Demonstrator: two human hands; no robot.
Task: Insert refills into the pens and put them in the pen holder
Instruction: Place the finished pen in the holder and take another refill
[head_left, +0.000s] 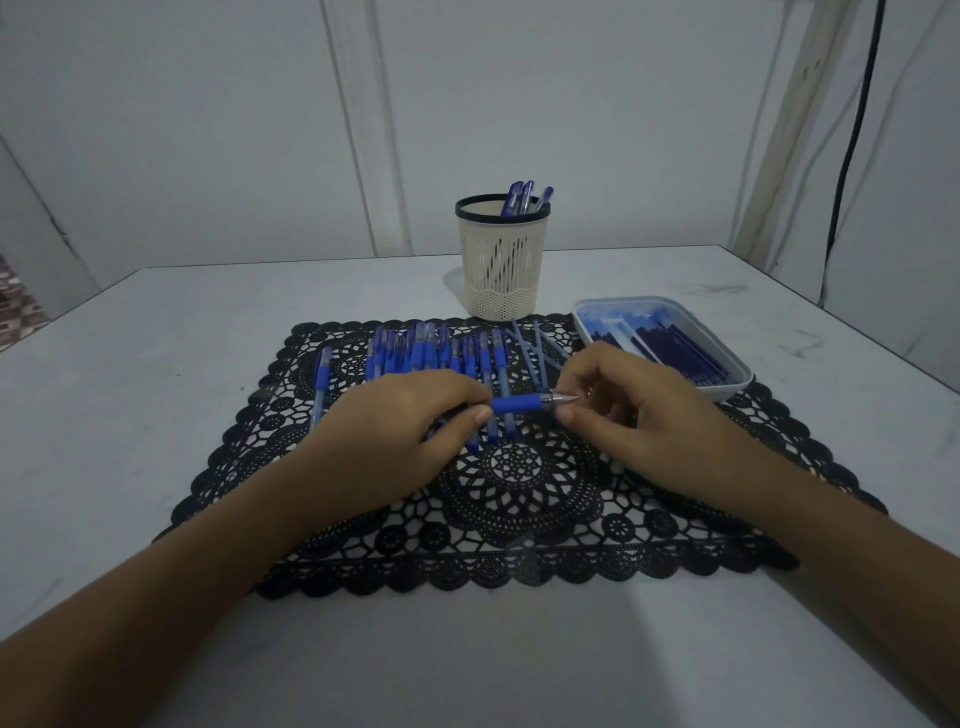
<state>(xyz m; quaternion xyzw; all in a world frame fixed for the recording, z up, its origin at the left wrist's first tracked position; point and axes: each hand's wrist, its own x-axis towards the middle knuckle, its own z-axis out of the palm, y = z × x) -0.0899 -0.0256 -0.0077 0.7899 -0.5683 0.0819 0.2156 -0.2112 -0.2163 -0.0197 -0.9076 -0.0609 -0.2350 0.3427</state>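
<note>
Blue rubber-gripped pen (524, 402): left hand (400, 431) grips its barrel, right hand (639, 415) pinches its metal tip. Three blue pens (524, 197) stand in one cream mesh pen holder (501, 270).

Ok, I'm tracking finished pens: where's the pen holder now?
In the head view, the pen holder stands on the table at the lace mat's far edge, left of the refill tray.
</note>
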